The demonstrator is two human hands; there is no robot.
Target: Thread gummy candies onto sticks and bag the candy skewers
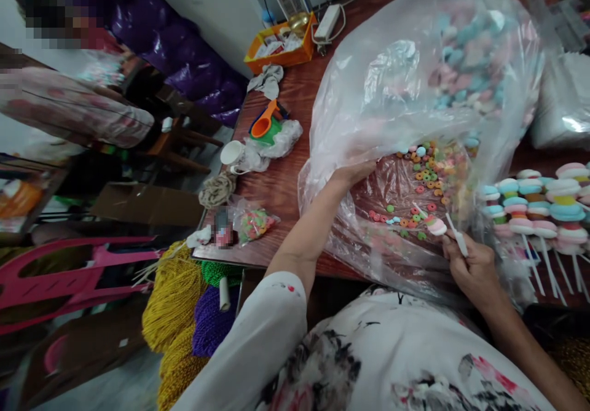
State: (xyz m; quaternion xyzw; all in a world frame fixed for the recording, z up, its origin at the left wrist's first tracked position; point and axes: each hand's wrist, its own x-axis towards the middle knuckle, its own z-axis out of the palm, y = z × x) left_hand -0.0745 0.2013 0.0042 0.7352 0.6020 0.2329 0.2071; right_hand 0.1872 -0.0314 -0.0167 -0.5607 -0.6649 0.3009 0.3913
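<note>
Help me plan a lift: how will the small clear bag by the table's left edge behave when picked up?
The small bag will probably sag, since its film looks thin and crumpled. The coloured pieces inside look small and loose, so they may shift; the shiny plastic could slip.

The person wears a loose white fabric top [364, 362] printed with blurry black-grey and pink-red floral patches; the short white sleeve [276, 303] carries small red-and-dark motifs.
</note>
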